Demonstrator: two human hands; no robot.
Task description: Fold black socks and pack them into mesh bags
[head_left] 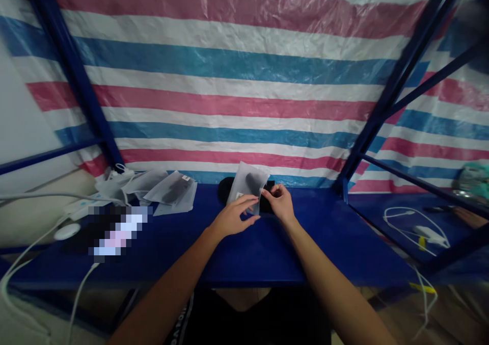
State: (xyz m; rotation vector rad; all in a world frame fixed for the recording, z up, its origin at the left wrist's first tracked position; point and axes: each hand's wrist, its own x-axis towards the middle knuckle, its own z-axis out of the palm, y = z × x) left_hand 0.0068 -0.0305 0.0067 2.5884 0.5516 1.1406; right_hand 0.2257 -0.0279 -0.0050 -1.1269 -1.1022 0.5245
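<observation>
A frosted translucent plastic bag (250, 179) with something dark inside stands tilted over the blue table. My right hand (280, 202) pinches its right edge between thumb and fingers. At the bag's lower front is my left hand (234, 216), thumb and fingers apart; the fingertips lie against or just before the bag, and I cannot tell which. A small white label (239, 195) shows low on the bag's left side. Behind it lies a black soft-looking item (225, 191), partly hidden by the bag and my hands.
Several similar frosted bags (175, 188) lie at the table's back left, beside a white power strip (86, 206) and cables. A pixelated device (118, 233) and a round white disc (67, 232) are nearer. Blue metal posts (382, 105) frame both sides. Another person's hand (469, 216) is far right.
</observation>
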